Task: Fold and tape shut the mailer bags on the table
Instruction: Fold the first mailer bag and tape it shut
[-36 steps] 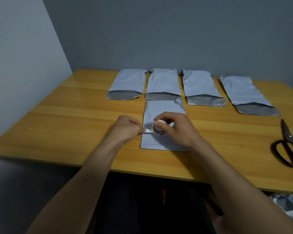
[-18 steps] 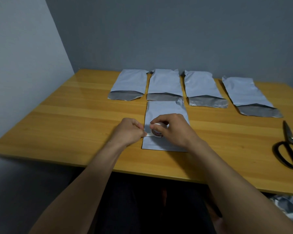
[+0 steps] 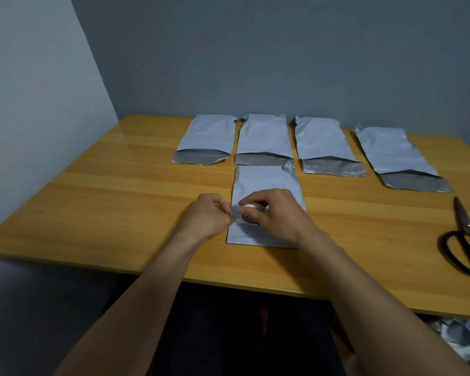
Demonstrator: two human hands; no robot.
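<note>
Head view of the taping step. The near mailer bag (image 3: 266,185) lies flat on the table (image 3: 120,199) directly under both hands, with its long axis running from 12 to 6 o'clock. Its far end appears already folded over. The right hand (image 3: 278,217) curls around a small tape roll (image 3: 251,213) held over the middle of the bag. The left hand (image 3: 206,215), at 9 o'clock from the roll and just over the bag's left edge, pinches the free end of the tape (image 3: 235,220) between thumb and fingertips. The short drawn strip thus runs from 9 to 3 o'clock, across the bag's long axis. The coming move turns on this crossing: the strip probably has to be lengthened toward 3 o'clock and then laid over the fold, which lies toward 12 o'clock from the hands. The right hand is nearer the scissors (image 3: 464,240), which rest well apart at 3 o'clock. A row of four mailer bags (image 3: 318,139), mouths open toward 6 o'clock, waits at 12 o'clock.
</note>
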